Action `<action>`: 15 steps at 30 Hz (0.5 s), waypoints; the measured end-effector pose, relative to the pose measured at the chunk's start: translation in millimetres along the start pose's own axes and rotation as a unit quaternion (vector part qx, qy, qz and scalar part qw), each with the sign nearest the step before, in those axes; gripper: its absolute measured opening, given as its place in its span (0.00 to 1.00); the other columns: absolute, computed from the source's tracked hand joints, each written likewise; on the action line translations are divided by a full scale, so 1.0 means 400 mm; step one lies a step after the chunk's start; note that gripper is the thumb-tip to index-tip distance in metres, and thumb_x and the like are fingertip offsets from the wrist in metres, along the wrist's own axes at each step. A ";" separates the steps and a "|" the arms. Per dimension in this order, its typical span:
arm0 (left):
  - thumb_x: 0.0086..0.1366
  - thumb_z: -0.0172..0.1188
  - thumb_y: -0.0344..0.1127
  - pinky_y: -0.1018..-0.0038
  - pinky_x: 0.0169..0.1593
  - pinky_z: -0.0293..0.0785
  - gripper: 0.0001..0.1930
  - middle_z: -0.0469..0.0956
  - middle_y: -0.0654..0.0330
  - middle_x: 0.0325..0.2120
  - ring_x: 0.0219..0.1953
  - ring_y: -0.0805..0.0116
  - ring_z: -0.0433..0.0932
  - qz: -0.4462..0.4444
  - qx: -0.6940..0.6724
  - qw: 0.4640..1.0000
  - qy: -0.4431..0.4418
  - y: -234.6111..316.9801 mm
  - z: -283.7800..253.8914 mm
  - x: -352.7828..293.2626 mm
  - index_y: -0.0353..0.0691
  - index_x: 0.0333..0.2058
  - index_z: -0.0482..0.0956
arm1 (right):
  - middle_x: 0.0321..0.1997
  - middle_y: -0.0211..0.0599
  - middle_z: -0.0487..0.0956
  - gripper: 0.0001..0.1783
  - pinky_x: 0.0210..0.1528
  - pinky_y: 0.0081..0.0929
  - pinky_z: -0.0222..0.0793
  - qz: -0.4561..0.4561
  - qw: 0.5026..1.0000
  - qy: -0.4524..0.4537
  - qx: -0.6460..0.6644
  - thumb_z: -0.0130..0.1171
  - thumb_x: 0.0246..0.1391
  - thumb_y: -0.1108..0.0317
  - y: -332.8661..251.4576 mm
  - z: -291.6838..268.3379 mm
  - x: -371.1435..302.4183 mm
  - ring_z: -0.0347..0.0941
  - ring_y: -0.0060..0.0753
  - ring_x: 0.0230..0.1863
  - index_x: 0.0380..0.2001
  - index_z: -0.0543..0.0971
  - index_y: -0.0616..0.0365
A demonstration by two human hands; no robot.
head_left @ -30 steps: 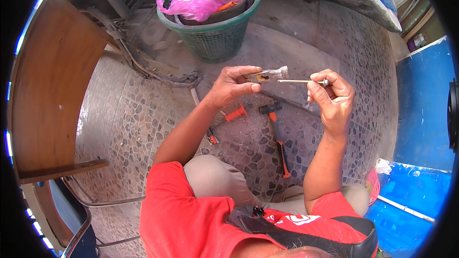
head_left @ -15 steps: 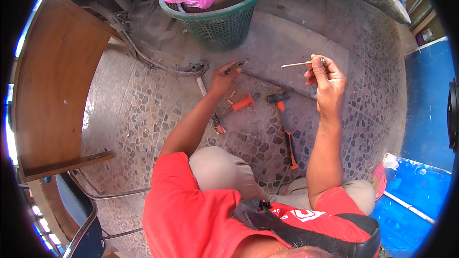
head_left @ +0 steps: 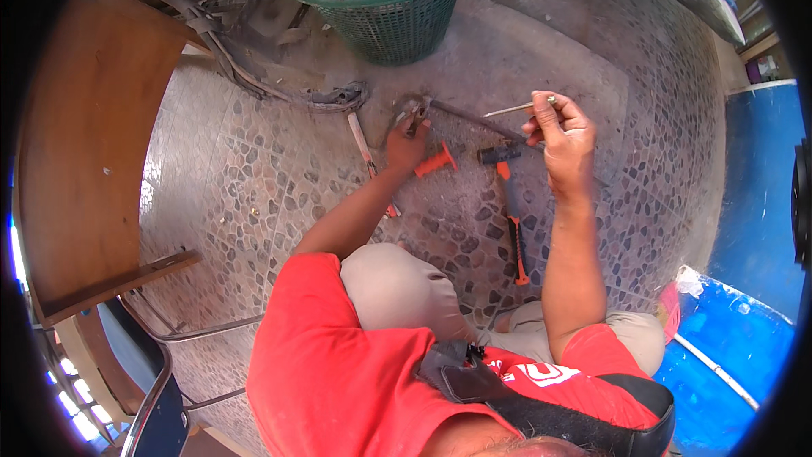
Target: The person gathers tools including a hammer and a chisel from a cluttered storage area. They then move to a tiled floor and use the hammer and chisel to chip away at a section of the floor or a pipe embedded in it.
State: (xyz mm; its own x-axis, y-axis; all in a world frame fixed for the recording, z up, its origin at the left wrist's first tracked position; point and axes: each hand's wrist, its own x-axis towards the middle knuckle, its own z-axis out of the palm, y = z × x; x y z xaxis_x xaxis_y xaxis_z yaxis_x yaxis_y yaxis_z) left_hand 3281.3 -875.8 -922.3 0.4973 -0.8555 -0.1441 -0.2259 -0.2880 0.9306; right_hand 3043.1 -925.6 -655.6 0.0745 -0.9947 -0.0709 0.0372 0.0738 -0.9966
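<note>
My right hand [head_left: 567, 134] is raised on the right, thumb and fingers pinching a thin metal rod [head_left: 509, 108]. The rod points left, and its thicker end shows above my fingertips. Low over the floor, my left hand [head_left: 408, 145] has its fingers closed round a small dark metal piece [head_left: 414, 122], partly hidden by the fingers. That hand is by the end of a dark metal bar [head_left: 478, 121] lying on the floor. Beside my left wrist lies an orange flanged grip [head_left: 436, 161]. A hammer [head_left: 513, 233] with an orange and black handle lies between my forearms.
A green basket [head_left: 385, 30] with a pink plastic bag stands at the far side. Dusty cables [head_left: 245, 80] run left of it. A long light-coloured tool [head_left: 359, 137] lies under my left forearm. Wooden furniture [head_left: 101, 144] stands left, blue panels [head_left: 757, 178] right.
The whole view has shifted slightly. My left hand has turned and come nearer to the orange grip, still closed on the metal piece. My right hand has moved a little left with the rod.
</note>
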 end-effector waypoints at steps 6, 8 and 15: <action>0.56 0.69 0.44 0.62 0.47 0.75 0.20 0.82 0.47 0.39 0.43 0.46 0.80 0.108 0.207 0.972 0.009 0.019 -0.016 -0.040 0.36 0.44 0.84 | 0.28 0.26 0.80 0.13 0.27 0.16 0.69 0.059 0.993 -0.034 -0.098 0.64 0.61 0.62 0.152 0.050 -0.008 0.74 0.15 0.26 0.39 0.82 0.63; 0.55 0.70 0.43 0.61 0.48 0.75 0.20 0.82 0.47 0.38 0.42 0.45 0.80 0.105 0.184 0.977 0.010 0.022 -0.021 -0.045 0.36 0.42 0.84 | 0.27 0.26 0.80 0.13 0.28 0.18 0.68 0.074 0.989 -0.047 -0.122 0.64 0.61 0.64 0.179 0.082 -0.008 0.73 0.15 0.25 0.39 0.82 0.66; 0.56 0.71 0.41 0.60 0.46 0.75 0.19 0.83 0.48 0.34 0.39 0.49 0.81 0.171 0.117 0.974 0.094 0.031 -0.013 -0.080 0.33 0.42 0.84 | 0.26 0.26 0.79 0.12 0.26 0.17 0.66 0.067 0.992 -0.030 -0.107 0.64 0.61 0.64 0.187 0.070 0.026 0.73 0.15 0.24 0.39 0.82 0.65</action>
State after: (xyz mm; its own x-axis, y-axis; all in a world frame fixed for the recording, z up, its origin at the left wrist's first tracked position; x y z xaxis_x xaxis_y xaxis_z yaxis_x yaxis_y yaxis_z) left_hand 3267.1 -849.7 -904.4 0.4999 -0.8307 0.2452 -0.5790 -0.1100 0.8079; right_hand 3074.7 -928.5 -729.7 0.1249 -0.9705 -0.2061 -0.1889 0.1806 -0.9652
